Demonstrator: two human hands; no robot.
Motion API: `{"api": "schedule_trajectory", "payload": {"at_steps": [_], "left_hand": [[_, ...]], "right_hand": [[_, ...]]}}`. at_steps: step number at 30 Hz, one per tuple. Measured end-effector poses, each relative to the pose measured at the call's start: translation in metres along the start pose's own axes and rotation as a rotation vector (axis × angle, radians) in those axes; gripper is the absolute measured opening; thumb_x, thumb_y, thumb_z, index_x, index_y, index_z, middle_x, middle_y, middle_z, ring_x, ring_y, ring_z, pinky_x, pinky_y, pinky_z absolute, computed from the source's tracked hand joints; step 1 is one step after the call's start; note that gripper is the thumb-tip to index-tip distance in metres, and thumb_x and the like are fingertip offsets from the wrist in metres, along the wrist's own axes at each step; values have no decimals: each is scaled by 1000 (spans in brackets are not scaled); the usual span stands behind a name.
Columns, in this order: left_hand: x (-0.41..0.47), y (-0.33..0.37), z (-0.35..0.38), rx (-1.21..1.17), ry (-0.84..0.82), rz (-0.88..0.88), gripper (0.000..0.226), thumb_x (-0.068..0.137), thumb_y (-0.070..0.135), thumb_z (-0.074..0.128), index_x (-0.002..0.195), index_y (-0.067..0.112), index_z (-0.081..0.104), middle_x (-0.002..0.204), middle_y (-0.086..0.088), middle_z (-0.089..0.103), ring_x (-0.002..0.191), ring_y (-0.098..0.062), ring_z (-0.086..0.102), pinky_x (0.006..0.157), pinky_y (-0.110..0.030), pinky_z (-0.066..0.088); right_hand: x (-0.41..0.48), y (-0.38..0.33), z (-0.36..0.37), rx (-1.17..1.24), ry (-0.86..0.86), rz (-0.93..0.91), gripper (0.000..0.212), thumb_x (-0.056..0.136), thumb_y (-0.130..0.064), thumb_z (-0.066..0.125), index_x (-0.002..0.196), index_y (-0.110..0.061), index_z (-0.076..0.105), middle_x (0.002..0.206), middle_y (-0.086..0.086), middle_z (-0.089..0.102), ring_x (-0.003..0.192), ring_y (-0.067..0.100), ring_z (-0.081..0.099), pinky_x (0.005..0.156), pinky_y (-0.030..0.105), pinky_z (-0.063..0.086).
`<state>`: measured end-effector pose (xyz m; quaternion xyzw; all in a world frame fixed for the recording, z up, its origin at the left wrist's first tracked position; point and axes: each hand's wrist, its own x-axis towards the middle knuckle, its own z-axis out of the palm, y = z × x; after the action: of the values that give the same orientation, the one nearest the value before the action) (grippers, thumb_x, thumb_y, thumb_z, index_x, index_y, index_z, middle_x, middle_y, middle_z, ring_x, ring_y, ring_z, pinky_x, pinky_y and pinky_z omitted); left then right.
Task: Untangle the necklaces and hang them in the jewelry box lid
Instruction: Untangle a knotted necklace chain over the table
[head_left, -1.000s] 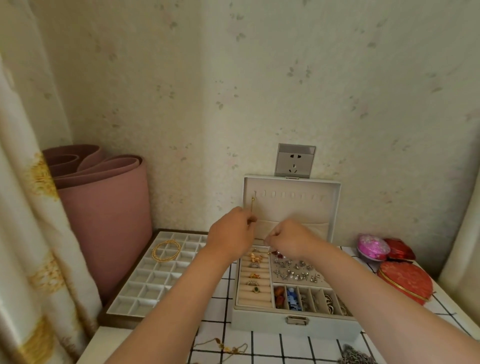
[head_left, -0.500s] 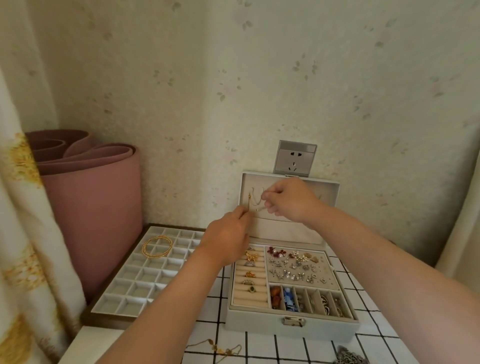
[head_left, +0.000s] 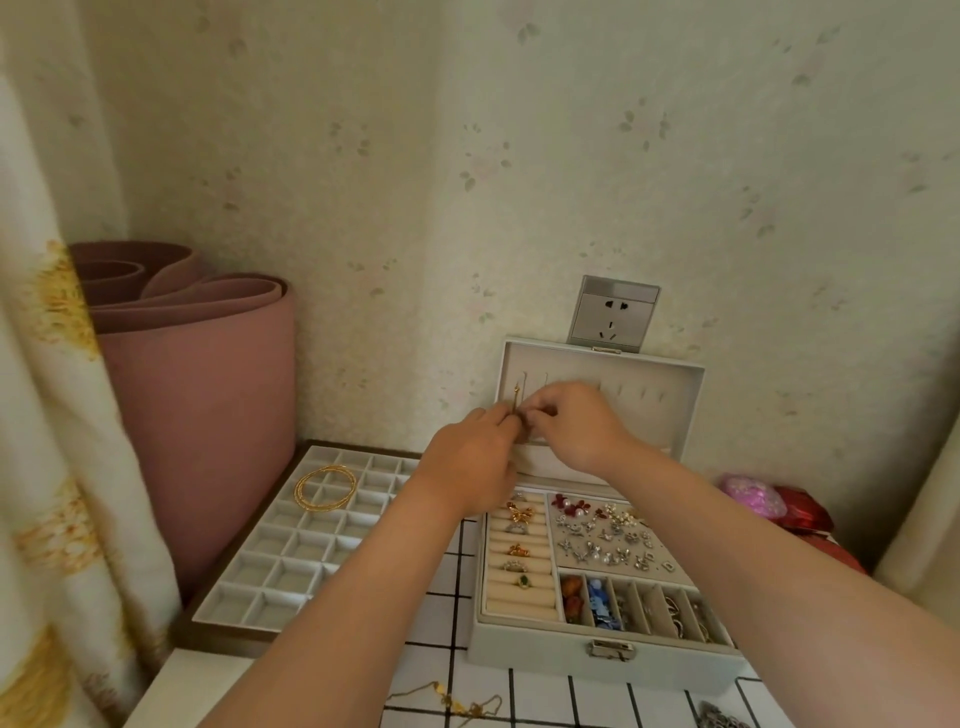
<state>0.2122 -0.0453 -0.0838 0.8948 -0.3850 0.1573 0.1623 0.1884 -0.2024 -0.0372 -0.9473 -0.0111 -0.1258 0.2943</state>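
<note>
necklace (head_left: 516, 397), thin and gold, is pinched by the left hand (head_left: 475, 457) and right hand (head_left: 576, 428) against the jewelry box lid (head_left: 670, 410), twelve o'clock on the bench (head_left: 545, 696), near hooks (head_left: 524, 379) at its ten o'clock corner. keeping the chain taut should help it catch one hook.

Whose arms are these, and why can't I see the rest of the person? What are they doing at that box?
The camera sits on the person's head and looks down, so you see only their two arms. The left hand and the right hand both pinch a thin gold necklace in front of the row of little hooks in the raised lid of a pale grey jewelry box. The box stands on a white table with black grid lines. Left of it lies a grey tray of small square compartments with gold bangles on it. Another gold chain lies on the table, nearer the person.
</note>
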Motion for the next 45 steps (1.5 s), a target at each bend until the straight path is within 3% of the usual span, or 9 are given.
{"api": "schedule_trajectory", "payload": {"at_steps": [4, 9, 17, 24, 27, 34, 38, 42, 45], "left_hand": [[0, 1, -1, 25, 0, -12, 35, 92, 27, 52, 124, 14, 53, 126, 0, 48, 104, -20, 48, 67, -30, 38], [0, 3, -2, 26, -13, -32, 38, 92, 30, 53, 127, 15, 54, 128, 0, 47, 108, -19, 47, 70, -29, 37], [-21, 8, -23, 17, -3, -15, 52, 93, 29, 53, 144, 21, 45, 137, 3, 49, 118, -19, 49, 85, -35, 49], [-71, 31, -49, -144, 88, -95, 27, 96, 25, 54, 122, 23, 63, 115, 7, 60, 103, -11, 53, 85, -31, 48], [-103, 31, -58, -205, 42, -147, 18, 96, 26, 57, 112, 27, 65, 101, 16, 53, 80, -2, 47, 75, -24, 43], [-183, 42, -63, -265, -283, -224, 14, 92, 31, 63, 103, 31, 72, 86, 22, 59, 82, 3, 56, 82, -25, 53], [-196, 47, -60, -232, -376, -236, 18, 90, 29, 65, 106, 31, 72, 93, 19, 62, 84, 0, 56, 75, -17, 47], [-206, 49, -54, -186, -368, -215, 22, 91, 31, 65, 112, 30, 71, 109, 14, 66, 86, 2, 52, 68, -9, 36], [-208, 49, -53, -159, -336, -226, 23, 92, 33, 66, 114, 29, 71, 111, 13, 66, 92, -1, 55, 75, -14, 43]], "right_hand": [[-2, 6, 4, -15, -24, 30, 22, 92, 0, 64, 108, -8, 75, 103, 3, 73, 94, 12, 66, 88, 20, 52], [-11, 9, 5, -117, -76, 2, 23, 92, 1, 60, 103, -9, 77, 100, 4, 75, 95, 16, 69, 83, 20, 51], [-31, -1, -12, -106, -88, -21, 37, 94, -5, 61, 131, -9, 64, 129, 5, 66, 119, 16, 61, 98, 16, 41], [-88, -31, -14, -8, -100, -49, 24, 96, -14, 64, 118, -18, 71, 112, -4, 69, 85, -4, 58, 65, -4, 37], [-118, -46, -9, 86, -173, -38, 18, 94, -15, 66, 107, -24, 74, 99, -12, 68, 69, -13, 58, 61, -1, 39], [-185, -57, 24, 40, -396, -110, 14, 95, -21, 67, 104, -23, 76, 93, -17, 66, 75, -13, 60, 67, 4, 45], [-207, -51, 46, -125, -399, -185, 24, 97, -30, 62, 120, -33, 71, 108, -15, 67, 96, 1, 60, 85, 18, 47], [-214, -42, 66, -212, -377, -295, 29, 99, -31, 58, 126, -34, 68, 116, -10, 68, 103, 7, 60, 79, 20, 40], [-214, -36, 73, -290, -368, -352, 26, 99, -35, 56, 120, -32, 71, 108, -6, 67, 99, 14, 61, 79, 28, 46]]}}
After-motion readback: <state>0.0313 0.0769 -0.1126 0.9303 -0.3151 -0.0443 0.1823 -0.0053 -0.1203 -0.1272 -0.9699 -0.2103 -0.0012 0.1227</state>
